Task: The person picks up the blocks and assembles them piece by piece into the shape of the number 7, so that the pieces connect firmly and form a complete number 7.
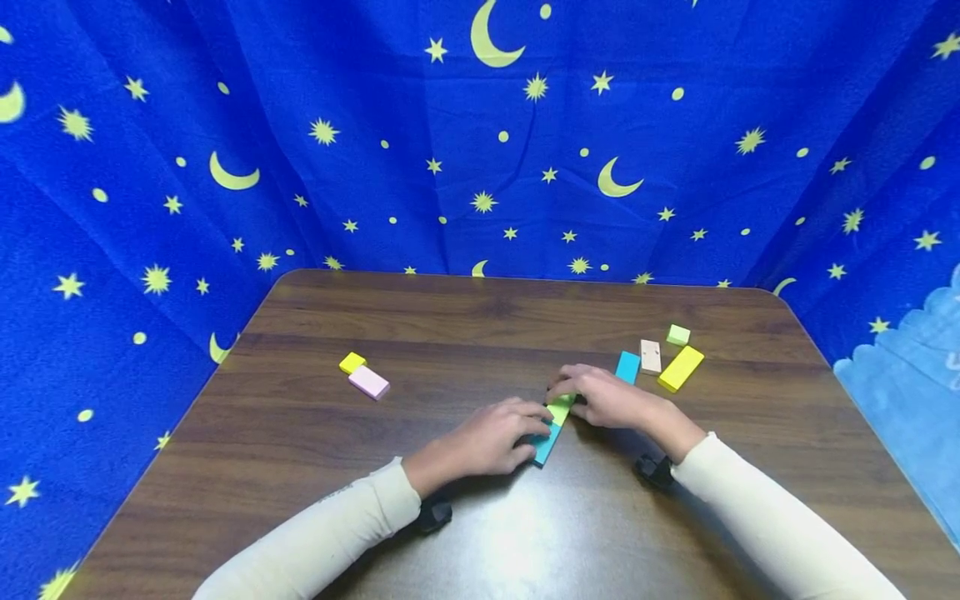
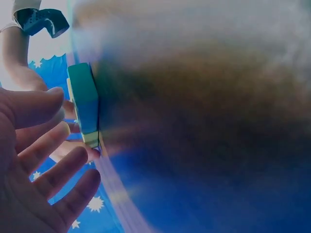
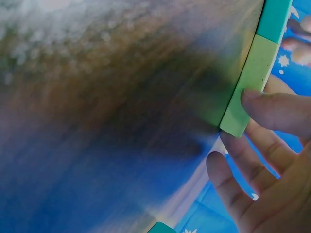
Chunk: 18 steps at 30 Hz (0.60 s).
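Light-green block is pinched by the right hand, thumb on one side and fingers over on the other, lying on the table just right of centre in the head view. Left hand has its fingers spread apart over the blue block, and honestly I can't tell how firmly they touch. That blue one sits at 7 o'clock, short ends lined up so the two make one straight bar, all flat faces and crisp edges. Only writing-ish thing I spot is a faint grey line on the left sleeve, too small to read. Out at 2 o'clock, just past the right hand, there's another blue slab, then a pale block with tiny marks, a yellow block and a stubby lime block, so that side's pretty tight. Way more room toward 9 o'clock: a wide stretch of wood before the pink block and little yellow block. Tabletop is shiny dark woodgrain with rounded far corners; its far edge at 12 meets a creased blue moon-and-star curtain.
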### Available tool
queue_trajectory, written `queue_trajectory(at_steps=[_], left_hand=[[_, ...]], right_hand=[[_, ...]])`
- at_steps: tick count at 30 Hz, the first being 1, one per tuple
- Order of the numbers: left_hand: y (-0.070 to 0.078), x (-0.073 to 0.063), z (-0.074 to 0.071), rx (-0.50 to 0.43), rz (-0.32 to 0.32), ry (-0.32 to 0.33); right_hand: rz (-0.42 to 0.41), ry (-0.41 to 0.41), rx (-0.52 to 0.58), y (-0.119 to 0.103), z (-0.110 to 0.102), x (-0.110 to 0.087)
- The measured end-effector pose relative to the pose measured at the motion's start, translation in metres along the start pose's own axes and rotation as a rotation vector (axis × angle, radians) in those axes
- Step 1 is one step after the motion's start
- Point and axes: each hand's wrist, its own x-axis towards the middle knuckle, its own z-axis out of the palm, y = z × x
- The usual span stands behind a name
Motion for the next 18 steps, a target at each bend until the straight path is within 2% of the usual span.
queue_trajectory(at_steps=[8, 13, 18], left_hand=[[-0.004, 0.007, -0.002, 0.002, -0.002, -0.020], [-0.005, 0.009, -0.003, -0.024, -0.029, -0.058], [-0.005, 0.012, -0.002, -0.027, -0.024, -0.081]], right_hand=[[0.089, -0.014, 0.034, 0.002, 0.000, -0.005], [0.082, -0.019, 0.038, 0.004, 0.000, -0.006], [0.063, -0.009, 0.023, 0.005, 0.000, -0.007]])
